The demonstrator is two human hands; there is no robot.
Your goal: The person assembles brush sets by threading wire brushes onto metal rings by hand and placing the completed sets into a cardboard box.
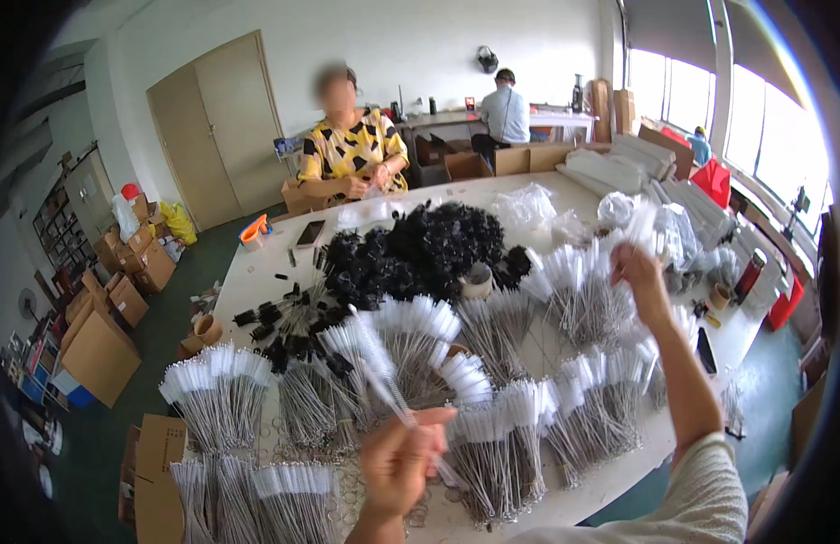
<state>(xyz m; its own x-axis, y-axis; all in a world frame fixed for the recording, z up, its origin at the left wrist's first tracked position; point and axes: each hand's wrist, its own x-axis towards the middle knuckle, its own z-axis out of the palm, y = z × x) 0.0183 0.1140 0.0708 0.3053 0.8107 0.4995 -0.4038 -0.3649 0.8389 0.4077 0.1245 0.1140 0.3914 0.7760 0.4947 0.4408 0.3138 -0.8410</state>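
My left hand (402, 464), at the lower middle over the table, is closed round a few slim wire brushes (376, 355) with white bristles, their heads pointing up and away. To the far right, my right arm reaches out. My right hand (636, 268) has its fingers pinched on a pale, translucent thing (645, 225) smeared by motion, too blurred to name. Below and around both hands stand bundles of white-bristled wire brushes (501, 435), their thin metal stems toward me. Small wire rings (345, 485) lie scattered beside my left hand.
A heap of black-bristled brushes (420, 249) fills the table's middle, near a tape roll (476, 281). Clear plastic bags (533, 210) lie behind. A phone (310, 234) and an orange tape dispenser (254, 231) are far left. Across the table, a person (356, 150) handles something small.
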